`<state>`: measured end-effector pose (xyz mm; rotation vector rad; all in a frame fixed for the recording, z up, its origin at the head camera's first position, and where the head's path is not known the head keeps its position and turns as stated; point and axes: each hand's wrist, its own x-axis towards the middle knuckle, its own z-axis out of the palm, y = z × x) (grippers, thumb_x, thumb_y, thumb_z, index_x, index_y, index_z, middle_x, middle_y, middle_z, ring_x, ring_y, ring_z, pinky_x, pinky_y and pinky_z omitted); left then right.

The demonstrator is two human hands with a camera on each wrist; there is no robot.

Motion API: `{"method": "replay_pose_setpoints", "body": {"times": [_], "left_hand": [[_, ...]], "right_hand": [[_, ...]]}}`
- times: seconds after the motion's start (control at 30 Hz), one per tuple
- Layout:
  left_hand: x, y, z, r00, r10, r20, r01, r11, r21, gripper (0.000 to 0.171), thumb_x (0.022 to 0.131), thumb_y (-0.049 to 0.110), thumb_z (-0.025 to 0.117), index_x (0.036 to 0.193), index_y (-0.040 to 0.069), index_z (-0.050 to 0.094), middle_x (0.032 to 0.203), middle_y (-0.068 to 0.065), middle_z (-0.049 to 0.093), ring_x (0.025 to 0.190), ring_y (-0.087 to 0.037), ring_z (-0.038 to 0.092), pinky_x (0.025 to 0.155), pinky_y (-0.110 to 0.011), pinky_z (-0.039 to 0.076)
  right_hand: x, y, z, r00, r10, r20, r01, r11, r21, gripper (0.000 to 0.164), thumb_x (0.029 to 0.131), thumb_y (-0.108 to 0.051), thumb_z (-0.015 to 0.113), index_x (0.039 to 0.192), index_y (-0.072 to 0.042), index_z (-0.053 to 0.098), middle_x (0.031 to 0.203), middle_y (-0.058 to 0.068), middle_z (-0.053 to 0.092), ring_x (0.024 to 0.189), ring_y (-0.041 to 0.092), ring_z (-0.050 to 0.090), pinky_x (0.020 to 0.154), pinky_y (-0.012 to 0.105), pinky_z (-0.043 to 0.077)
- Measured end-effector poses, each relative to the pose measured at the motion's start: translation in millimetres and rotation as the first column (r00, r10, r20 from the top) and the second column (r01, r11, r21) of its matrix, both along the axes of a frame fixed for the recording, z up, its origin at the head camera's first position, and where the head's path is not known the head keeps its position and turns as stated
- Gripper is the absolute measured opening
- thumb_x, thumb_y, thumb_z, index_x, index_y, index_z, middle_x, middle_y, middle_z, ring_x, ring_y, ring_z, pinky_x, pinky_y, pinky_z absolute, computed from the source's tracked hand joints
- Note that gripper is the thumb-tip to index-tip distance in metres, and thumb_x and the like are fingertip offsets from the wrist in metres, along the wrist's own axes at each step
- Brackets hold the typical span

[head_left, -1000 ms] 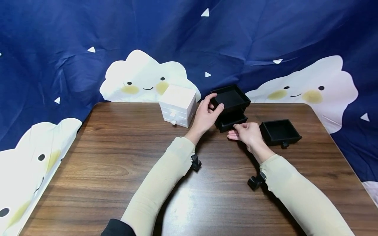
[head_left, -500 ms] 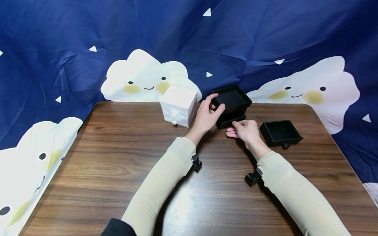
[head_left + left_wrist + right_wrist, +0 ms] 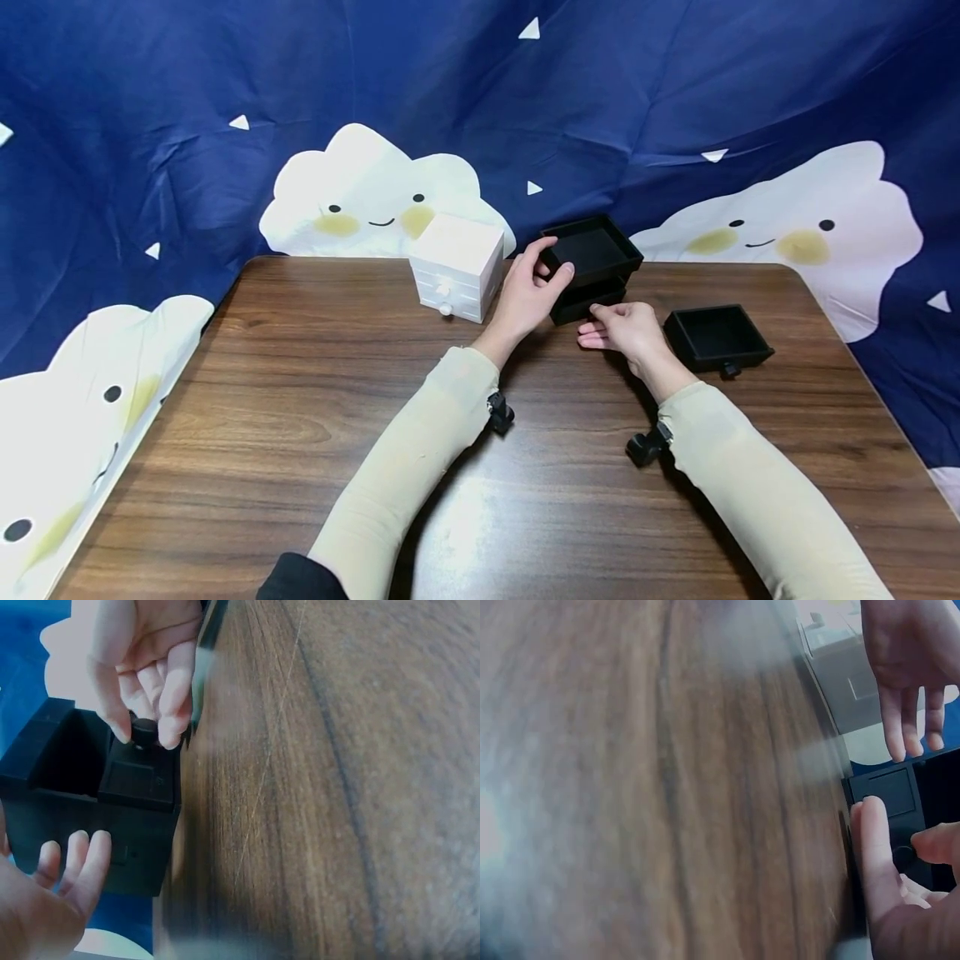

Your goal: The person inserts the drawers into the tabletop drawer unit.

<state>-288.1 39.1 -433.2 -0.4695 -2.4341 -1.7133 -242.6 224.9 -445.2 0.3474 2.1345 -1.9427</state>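
A small black drawer cabinet point(image 3: 592, 250) stands at the back of the table, its upper slot bare in the left wrist view. My left hand point(image 3: 525, 292) holds the cabinet at its left side, the fingers along the wall and the thumb over the front top corner. In the lower bay sits a black drawer point(image 3: 139, 780), pushed in level with the front. The thumb and fingers of my right hand point(image 3: 626, 333) pinch the round drawer knob point(image 3: 144, 729). A second black drawer point(image 3: 717, 340) lies loose on the table, just right of my right hand.
To the left of my left hand stands a white drawer cabinet point(image 3: 457, 265) with knobs on its front. The wooden table point(image 3: 315, 375) ends just behind both cabinets, at a blue cloth point(image 3: 420, 75) printed with clouds.
The lower drawer, which stuck out of the black cabinet a second ago, has slid inward with my right hand at its knob. My left hand has stayed on the cabinet.
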Motion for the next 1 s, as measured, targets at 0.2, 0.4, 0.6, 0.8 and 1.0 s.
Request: {"method": "replay_pose_setpoints", "body": {"times": [0.2, 0.4, 0.6, 0.8, 1.0], "left_hand": [[0.4, 1, 0.2, 1.0, -0.004, 0.006, 0.004, 1.0, -0.002, 0.054, 0.104, 0.036, 0.068, 0.155, 0.023, 0.055, 0.112, -0.013, 0.061, 0.093, -0.015, 0.061, 0.081, -0.023, 0.048], [-0.2, 2, -0.2, 1.0, 0.004, 0.005, -0.004, 1.0, 0.008, 0.054, 0.104, 0.035, 0.068, 0.155, 0.024, 0.055, 0.112, -0.013, 0.061, 0.094, -0.018, 0.061, 0.081, -0.024, 0.048], [0.0, 2, -1.3, 1.0, -0.001, 0.01, 0.001, 1.0, 0.011, 0.054, 0.104, 0.036, 0.068, 0.156, 0.024, 0.055, 0.112, -0.014, 0.061, 0.094, -0.019, 0.062, 0.081, -0.023, 0.048], [-1.4, 2, -3.0, 1.0, -0.005, 0.004, 0.005, 1.0, 0.017, 0.055, 0.104, 0.035, 0.069, 0.155, 0.022, 0.055, 0.111, -0.015, 0.062, 0.092, -0.016, 0.06, 0.079, -0.022, 0.047], [-1.3, 1, -2.1, 1.0, -0.008, 0.009, 0.008, 1.0, 0.025, 0.054, 0.104, 0.035, 0.068, 0.155, 0.022, 0.056, 0.111, -0.015, 0.061, 0.091, -0.017, 0.061, 0.08, -0.023, 0.048]], "right_hand": [[4.9, 5, 4.0, 0.999, 0.05, 0.012, -0.05, 0.999, -0.002, 0.054, 0.115, -0.019, 0.047, 0.149, 0.023, 0.04, 0.081, 0.003, 0.078, 0.07, 0.01, 0.078, 0.076, 0.027, 0.067], [15.4, 7, 10.1, 0.997, 0.079, -0.009, -0.078, 0.995, 0.059, 0.05, 0.115, -0.016, 0.047, 0.147, 0.022, 0.045, 0.086, 0.006, 0.078, 0.073, 0.011, 0.079, 0.077, 0.03, 0.067], [29.4, 12, 13.7, 0.994, 0.101, -0.04, -0.094, 0.985, 0.143, 0.049, 0.114, -0.016, 0.047, 0.149, 0.018, 0.048, 0.098, 0.012, 0.08, 0.078, 0.009, 0.079, 0.078, 0.029, 0.067], [42.1, 20, 17.2, 0.988, 0.121, -0.098, -0.099, 0.974, 0.204, 0.046, 0.114, -0.018, 0.049, 0.145, 0.016, 0.053, 0.108, 0.019, 0.079, 0.081, 0.009, 0.078, 0.078, 0.029, 0.067], [55.2, 28, 24.2, 0.978, 0.141, -0.154, -0.101, 0.965, 0.241, 0.045, 0.114, -0.018, 0.051, 0.14, 0.018, 0.055, 0.106, 0.019, 0.079, 0.083, 0.011, 0.079, 0.077, 0.029, 0.067]]}}
